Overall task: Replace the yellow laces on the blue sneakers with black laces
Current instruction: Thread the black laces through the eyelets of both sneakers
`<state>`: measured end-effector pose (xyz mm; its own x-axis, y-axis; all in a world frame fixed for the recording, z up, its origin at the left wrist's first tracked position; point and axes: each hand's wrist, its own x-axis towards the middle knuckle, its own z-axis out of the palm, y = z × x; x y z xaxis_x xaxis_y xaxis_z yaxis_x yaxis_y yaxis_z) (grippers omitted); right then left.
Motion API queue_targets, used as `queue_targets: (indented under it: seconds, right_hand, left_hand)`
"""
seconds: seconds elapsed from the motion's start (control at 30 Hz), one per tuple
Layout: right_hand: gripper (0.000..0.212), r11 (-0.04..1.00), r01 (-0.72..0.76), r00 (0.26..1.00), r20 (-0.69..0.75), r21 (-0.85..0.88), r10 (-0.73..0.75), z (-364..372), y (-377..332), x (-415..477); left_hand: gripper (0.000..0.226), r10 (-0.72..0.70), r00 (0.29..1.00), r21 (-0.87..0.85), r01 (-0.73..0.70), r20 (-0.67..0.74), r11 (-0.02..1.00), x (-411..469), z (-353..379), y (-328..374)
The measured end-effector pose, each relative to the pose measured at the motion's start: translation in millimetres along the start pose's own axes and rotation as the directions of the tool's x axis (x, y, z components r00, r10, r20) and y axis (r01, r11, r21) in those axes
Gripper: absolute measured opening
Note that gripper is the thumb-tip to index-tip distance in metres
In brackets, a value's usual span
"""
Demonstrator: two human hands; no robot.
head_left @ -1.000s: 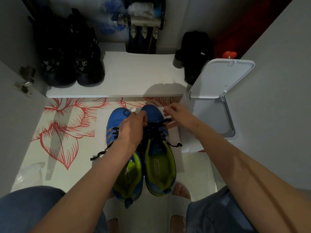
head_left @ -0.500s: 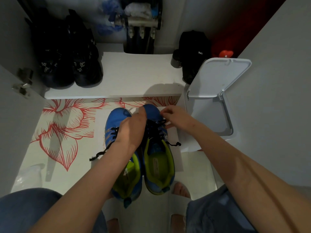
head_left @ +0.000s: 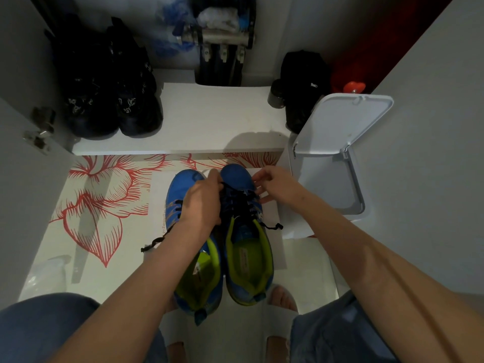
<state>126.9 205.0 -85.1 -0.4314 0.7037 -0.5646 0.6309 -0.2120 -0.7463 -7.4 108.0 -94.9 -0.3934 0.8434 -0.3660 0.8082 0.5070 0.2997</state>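
Note:
Two blue sneakers with lime-green lining stand side by side on the floor, toes away from me. The left sneaker (head_left: 180, 195) is partly covered by my left hand (head_left: 203, 203), whose curled fingers grip the black lace at the front of the right sneaker (head_left: 247, 247). My right hand (head_left: 277, 186) pinches the same black lace (head_left: 242, 203) at the right sneaker's toe end. Loose black lace ends trail out at the left (head_left: 154, 243) and right (head_left: 273, 227). No yellow lace is visible.
A white bin (head_left: 340, 163) with its lid up stands right of the shoes. A white shelf (head_left: 209, 121) behind holds black boots (head_left: 110, 95) and a black bag (head_left: 303, 85). Red flower-patterned flooring (head_left: 99, 200) lies left. My sandalled feet (head_left: 281, 299) are near the heels.
Both hands have shifted slightly toward the toe of the right sneaker, still working the black lace. The shoes have not moved.

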Motion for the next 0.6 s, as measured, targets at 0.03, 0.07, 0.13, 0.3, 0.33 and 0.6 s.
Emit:
queue_targets:
  seconds: [0.03, 0.07, 0.13, 0.3, 0.33, 0.6]
  right_hand:
    - [0.026, 1.000, -0.008, 1.000, -0.001, 0.027, 0.008, 0, 0, 0]
    - [0.029, 0.999, -0.016, 1.000, -0.004, 0.046, 0.016, 0, 0, -1]
    - [0.031, 0.998, -0.035, 0.999, -0.017, 0.043, 0.035, -1, 0, 0]
    - [0.016, 0.987, -0.109, 0.989, 0.090, -0.122, 0.120, -7, 5, -1]
    - [0.020, 0.982, -0.105, 0.985, 0.119, -0.155, 0.124, -8, 6, -2]
    - [0.040, 0.993, 0.094, 0.990, 0.113, -0.070, -0.086, -12, 2, -6]
  left_hand:
    - [0.050, -0.027, 1.000, -0.015, 0.027, -0.003, 1.000, -2, 5, 2]
    - [0.043, -0.022, 0.999, -0.039, 0.020, -0.040, 0.999, -4, 6, 2]
    - [0.025, -0.045, 0.999, -0.194, 0.049, 0.027, 0.980, -9, 4, 5]
    - [0.023, 0.051, 0.995, -0.107, -0.060, -0.088, 0.992, -9, -1, -2]
    - [0.025, 0.101, 0.991, -0.040, -0.104, -0.082, 0.994, -4, 4, -1]
    - [0.021, 0.102, 0.972, -0.176, -0.140, -0.209, 0.974, -9, 1, 4]
